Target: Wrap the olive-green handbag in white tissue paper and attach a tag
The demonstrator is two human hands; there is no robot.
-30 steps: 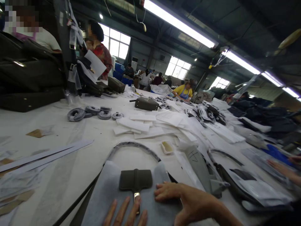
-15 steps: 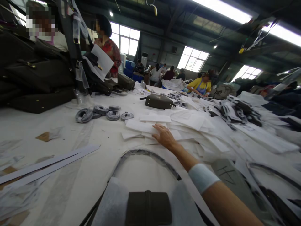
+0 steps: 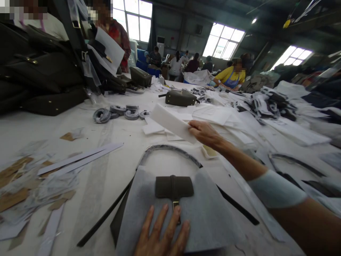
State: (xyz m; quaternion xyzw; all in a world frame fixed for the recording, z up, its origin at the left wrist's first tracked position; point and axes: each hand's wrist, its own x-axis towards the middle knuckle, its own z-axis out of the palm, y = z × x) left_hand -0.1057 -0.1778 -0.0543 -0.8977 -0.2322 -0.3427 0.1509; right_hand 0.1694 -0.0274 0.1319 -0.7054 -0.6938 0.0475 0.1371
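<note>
A handbag wrapped in grey tissue [image 3: 207, 217] lies flat in front of me, its olive clasp flap [image 3: 174, 186] and wrapped handle [image 3: 170, 151] showing. My left hand [image 3: 162, 234] rests flat on the tissue just below the clasp, fingers spread. My right hand [image 3: 205, 133] is stretched out beyond the handle and pinches a white folded sheet [image 3: 172, 122], lifted off a pile of white sheets [image 3: 213, 117].
Grey tape rolls [image 3: 117, 113] and an olive bag [image 3: 180, 97] lie further back. Dark bags [image 3: 39, 78] are stacked at the left. Paper strips [image 3: 80, 160] and scraps litter the left. Other people sit and stand along the table's far side.
My right hand reached from the bag to the white pile, then lifted one white sheet toward me. My left hand stays on the tissue.
</note>
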